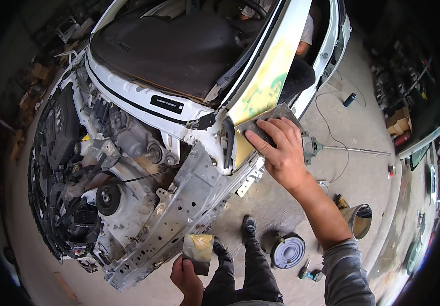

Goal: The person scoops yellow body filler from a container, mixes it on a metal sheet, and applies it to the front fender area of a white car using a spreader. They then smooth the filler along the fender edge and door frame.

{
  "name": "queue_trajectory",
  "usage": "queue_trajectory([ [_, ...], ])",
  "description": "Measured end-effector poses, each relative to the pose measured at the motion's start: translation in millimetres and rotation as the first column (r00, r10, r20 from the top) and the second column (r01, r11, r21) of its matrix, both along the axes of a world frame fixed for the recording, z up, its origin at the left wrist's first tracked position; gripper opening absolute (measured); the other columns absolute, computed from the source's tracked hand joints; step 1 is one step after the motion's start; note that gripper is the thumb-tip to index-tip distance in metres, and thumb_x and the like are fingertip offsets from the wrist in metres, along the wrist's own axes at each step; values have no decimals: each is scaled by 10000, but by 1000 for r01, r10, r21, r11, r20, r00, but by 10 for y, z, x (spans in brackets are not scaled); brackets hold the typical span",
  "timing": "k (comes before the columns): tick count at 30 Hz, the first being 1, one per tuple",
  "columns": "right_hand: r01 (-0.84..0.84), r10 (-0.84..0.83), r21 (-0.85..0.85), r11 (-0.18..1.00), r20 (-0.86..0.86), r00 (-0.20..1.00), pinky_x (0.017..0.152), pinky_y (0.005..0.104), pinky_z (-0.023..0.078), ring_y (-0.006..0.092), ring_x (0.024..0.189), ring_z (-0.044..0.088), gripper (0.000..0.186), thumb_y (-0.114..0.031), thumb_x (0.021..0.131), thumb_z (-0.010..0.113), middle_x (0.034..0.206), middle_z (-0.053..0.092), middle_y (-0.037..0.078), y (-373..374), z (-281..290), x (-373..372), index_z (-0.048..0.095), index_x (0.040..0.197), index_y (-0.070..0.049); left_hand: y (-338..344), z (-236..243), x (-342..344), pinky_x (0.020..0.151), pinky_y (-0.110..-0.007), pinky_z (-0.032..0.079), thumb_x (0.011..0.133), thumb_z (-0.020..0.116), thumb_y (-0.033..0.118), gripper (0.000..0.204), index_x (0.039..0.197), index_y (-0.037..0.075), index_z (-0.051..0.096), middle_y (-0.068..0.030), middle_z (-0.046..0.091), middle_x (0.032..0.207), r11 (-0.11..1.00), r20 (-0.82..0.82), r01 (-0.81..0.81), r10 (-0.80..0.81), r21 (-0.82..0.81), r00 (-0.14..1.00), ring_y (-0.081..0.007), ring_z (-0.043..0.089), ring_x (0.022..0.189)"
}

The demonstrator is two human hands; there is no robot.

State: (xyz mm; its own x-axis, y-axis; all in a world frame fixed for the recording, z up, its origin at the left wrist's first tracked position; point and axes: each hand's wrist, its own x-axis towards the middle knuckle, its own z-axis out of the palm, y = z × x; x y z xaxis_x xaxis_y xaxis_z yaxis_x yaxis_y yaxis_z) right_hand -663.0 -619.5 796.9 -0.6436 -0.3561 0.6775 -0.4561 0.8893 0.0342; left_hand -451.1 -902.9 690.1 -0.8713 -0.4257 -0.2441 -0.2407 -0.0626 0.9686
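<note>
My right hand [281, 150] lies with its fingers pressed over a dark grey flat sheet [286, 113]. That sheet rests against the lower end of a white car pillar [268, 76] coated in yellow filler with green patches. Low in view, beside the fender panel, my left hand [187, 278] pinches a small flat sheet [198, 246] by its edge. Its upper part is pale with yellow smears and its lower part is dark. Whether either sheet is sandpaper or a spreader I cannot tell.
The stripped engine bay [108, 168] lies open on the left, above bare metal edges [174, 209]. Another person [301, 48] sits by the door opening. A metal stand [311, 148], a round bucket [360, 221], a lidded can [288, 251], a power tool [309, 273] and a cable are on the right.
</note>
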Motion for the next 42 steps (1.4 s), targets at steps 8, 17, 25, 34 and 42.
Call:
queue_trajectory([
  [8, -30, 28, 59, 998, 40, 999, 974, 442, 355, 253, 1063, 505, 564, -16, 598, 595, 1147, 557, 76, 14, 53, -182, 626, 1142, -162, 26, -30, 121, 747, -278, 453, 902, 534, 217, 304, 1038, -43, 614, -93, 627, 919, 987, 134, 94, -77, -127, 988, -160, 561, 820],
  [17, 4, -3, -43, 999, 21, 1000, 960, 447, 360, 253, 1059, 507, 545, -25, 622, 564, 1177, 555, 69, -34, -395, -62, 637, 1139, -180, 79, 89, 28, 725, -284, 454, 917, 519, 202, 306, 1049, -62, 599, -97, 626, 926, 986, 194, 151, -134, -74, 972, -161, 556, 808],
  [25, -18, 23, -149, 989, 31, 999, 957, 453, 365, 279, 1065, 502, 557, -33, 616, 583, 1180, 546, 85, -118, -1108, 247, 630, 1149, -191, 28, -39, 64, 720, -277, 450, 921, 528, 177, 282, 1051, -62, 600, -71, 621, 931, 993, 193, 116, -119, 30, 974, -134, 545, 810],
  [34, 50, -49, -38, 998, 29, 998, 962, 460, 359, 270, 1052, 508, 520, -49, 639, 575, 1153, 556, 87, -42, -242, 109, 629, 1142, -168, 30, -109, 80, 708, -271, 452, 925, 526, 176, 279, 1047, -63, 598, -63, 613, 924, 989, 181, 144, -148, 37, 972, -126, 544, 797],
  [42, 12, -16, 72, 997, 51, 999, 970, 450, 352, 258, 1075, 496, 523, -54, 642, 581, 1167, 552, 81, -49, -66, -178, 624, 1153, -158, 61, -6, 54, 723, -271, 456, 921, 530, 178, 292, 1061, -71, 592, -82, 615, 941, 987, 204, 162, -160, 8, 966, -140, 546, 823],
])
